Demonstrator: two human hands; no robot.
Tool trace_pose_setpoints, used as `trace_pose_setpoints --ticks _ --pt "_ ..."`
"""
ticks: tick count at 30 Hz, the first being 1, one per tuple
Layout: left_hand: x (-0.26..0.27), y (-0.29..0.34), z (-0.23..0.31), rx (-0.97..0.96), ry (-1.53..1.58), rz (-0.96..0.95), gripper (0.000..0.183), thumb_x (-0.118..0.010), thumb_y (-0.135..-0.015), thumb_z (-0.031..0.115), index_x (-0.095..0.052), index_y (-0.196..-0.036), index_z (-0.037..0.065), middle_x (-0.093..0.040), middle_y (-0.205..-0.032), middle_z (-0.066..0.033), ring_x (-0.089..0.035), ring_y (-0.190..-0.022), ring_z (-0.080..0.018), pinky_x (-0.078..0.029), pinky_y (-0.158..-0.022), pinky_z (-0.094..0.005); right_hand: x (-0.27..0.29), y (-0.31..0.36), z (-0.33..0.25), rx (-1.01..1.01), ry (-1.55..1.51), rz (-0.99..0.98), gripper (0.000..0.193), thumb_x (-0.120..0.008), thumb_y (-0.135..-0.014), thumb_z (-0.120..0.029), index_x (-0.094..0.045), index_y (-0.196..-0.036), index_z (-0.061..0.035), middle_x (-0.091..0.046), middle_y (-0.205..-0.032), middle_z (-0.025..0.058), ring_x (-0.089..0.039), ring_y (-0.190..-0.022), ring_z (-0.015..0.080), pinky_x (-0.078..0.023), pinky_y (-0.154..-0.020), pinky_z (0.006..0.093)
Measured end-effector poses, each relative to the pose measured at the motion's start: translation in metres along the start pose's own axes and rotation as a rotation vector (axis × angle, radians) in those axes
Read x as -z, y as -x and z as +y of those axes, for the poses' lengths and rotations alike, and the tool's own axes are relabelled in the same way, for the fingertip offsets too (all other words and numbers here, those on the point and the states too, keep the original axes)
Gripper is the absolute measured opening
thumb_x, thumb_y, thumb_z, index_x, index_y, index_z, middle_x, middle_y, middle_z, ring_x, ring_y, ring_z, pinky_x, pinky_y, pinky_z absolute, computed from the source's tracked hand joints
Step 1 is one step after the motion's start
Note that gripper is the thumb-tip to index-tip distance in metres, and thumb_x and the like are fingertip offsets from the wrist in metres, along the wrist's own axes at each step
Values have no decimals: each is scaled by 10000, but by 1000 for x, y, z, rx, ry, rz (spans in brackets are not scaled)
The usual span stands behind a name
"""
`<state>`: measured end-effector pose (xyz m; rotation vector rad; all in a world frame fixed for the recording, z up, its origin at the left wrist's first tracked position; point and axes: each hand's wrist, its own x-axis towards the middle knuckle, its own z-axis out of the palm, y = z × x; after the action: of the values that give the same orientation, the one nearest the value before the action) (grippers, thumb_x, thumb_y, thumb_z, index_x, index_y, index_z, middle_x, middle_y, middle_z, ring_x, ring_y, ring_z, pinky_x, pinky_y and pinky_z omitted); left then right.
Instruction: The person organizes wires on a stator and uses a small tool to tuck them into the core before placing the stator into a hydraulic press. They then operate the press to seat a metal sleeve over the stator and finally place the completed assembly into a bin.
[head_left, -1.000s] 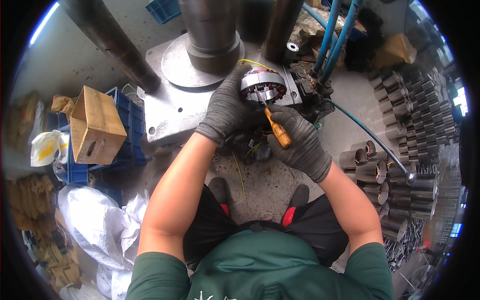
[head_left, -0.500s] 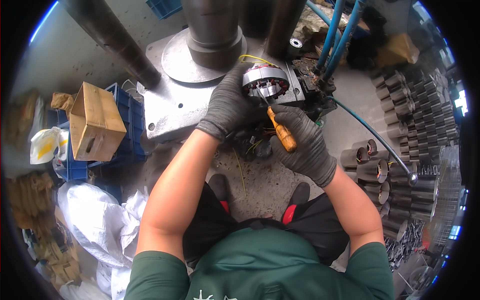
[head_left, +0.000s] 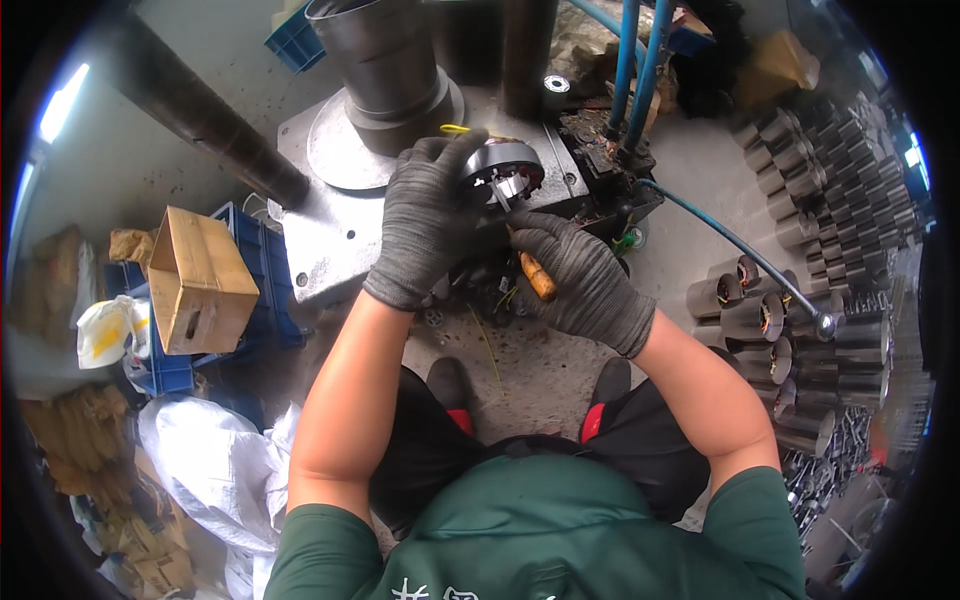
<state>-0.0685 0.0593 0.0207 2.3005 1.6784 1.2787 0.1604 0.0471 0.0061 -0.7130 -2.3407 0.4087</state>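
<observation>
White sack [head_left: 200,455]: slumped on the floor at far left, in front of the crate.
Cardboard box [head_left: 205,285]: its open top tipped toward the back left, sitting with the blue crate [head_left: 275,270], apart from the work.
Worktop [head_left: 325,225]: a heavy steel slab, bare at this near left corner.
Left hand [head_left: 420,215]: gloved, its grip closed around the left side of the ring; the fingertips are partly hidden from me. Were it to loosen, I'd expect the ring to twist under the push.
Yellow wire [head_left: 455,129]: looped just behind that hand's fingers. A finger catching it could tug it loose.
Ring [head_left: 508,153]: grey metal, reddish parts inside, between the hands near the worktop's front edge, its opening tilted toward the person. Whether it rests on the slab, I cannot tell.
Screwdriver [head_left: 537,276]: orange handle, shank pointing into the ring. A slip, from too much force or a poor angle, could scratch the inside or jab the left glove.
Right hand [head_left: 585,275]: gloved, its grip wrapped firmly around the screwdriver's handle.
Ball-ended bar [head_left: 738,242]: slanting out past the right hand; an elbow swung wide might knock it.
Metal cylinders [head_left: 835,190]: rows stacked at far right, well clear.
</observation>
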Motion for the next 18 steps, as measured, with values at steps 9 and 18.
trace_pose_setpoints --ticks 9,18 --pt "40 21 -30 588 443 -276 956 -742 -770 -119 -355 -1603 145 -611 -1385 -156 -610 -1242 -256 -515 -1096 -360 13 0 -12 79 -276 47 471 -787 -792 -73 -622 -1231 -30 -657 -1283 199 -704 -1080 380 -601 -921 434" --pt "-10 30 -38 592 532 -364 716 -892 -792 146 -478 -1372 72 -667 -1214 -120 -637 -1113 -181 -553 -986 -345 7 6 -12 70 -252 4 508 -789 -794 -44 -596 -1264 -51 -633 -1366 215 -679 -1184 396 -580 -978 438"
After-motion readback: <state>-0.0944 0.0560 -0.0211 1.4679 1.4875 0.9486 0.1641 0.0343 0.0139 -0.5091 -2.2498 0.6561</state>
